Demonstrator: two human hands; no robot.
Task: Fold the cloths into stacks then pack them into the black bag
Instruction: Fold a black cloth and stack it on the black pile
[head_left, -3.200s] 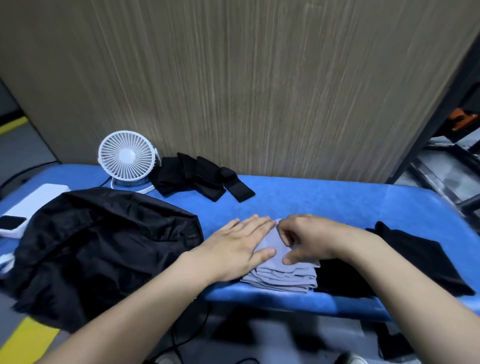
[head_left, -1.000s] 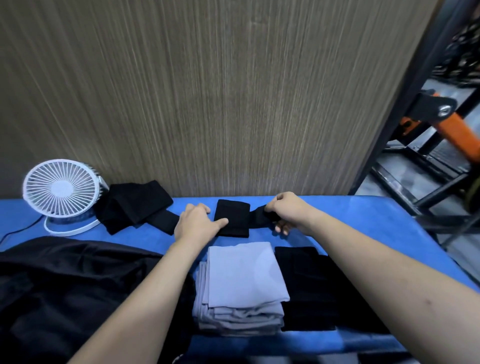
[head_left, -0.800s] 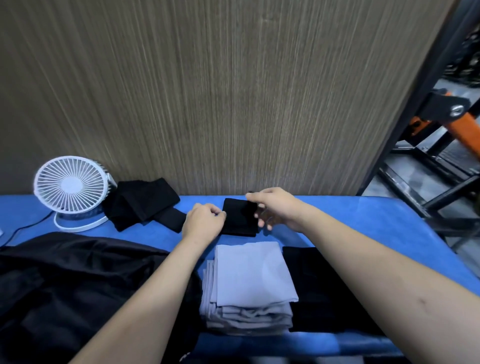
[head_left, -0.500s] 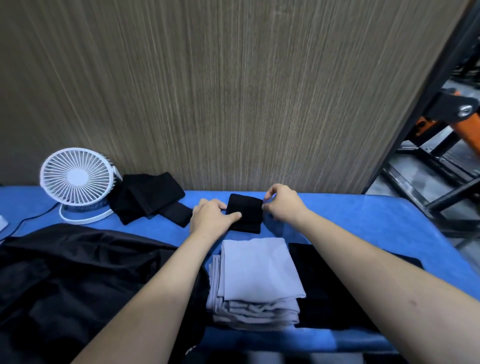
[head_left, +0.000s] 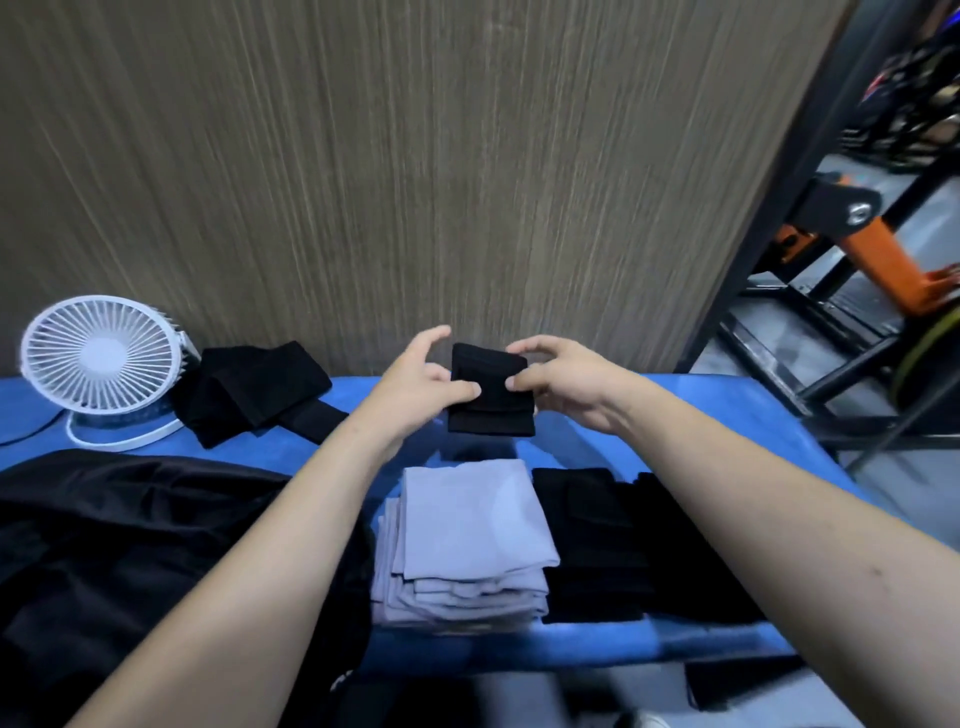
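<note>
Both hands, the left hand (head_left: 415, 387) and right hand (head_left: 563, 387), pinch the folded black cloth (head_left: 491, 397) above the worktop (head_left: 727, 415); a loose pinch could let it unfold.

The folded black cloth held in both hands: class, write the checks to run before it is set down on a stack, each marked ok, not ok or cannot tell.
1. Folded black cloth gripped by left hand and right hand: ok.
2. Cloth folded compactly, no loose tails: ok.
3. Cloth lifted off the blue table: ok.
4. Black stack beside the grey stack has a free top: ok.
5. Grey stack tidy: ok.
6. Black bag open for packing: cannot tell.
</note>
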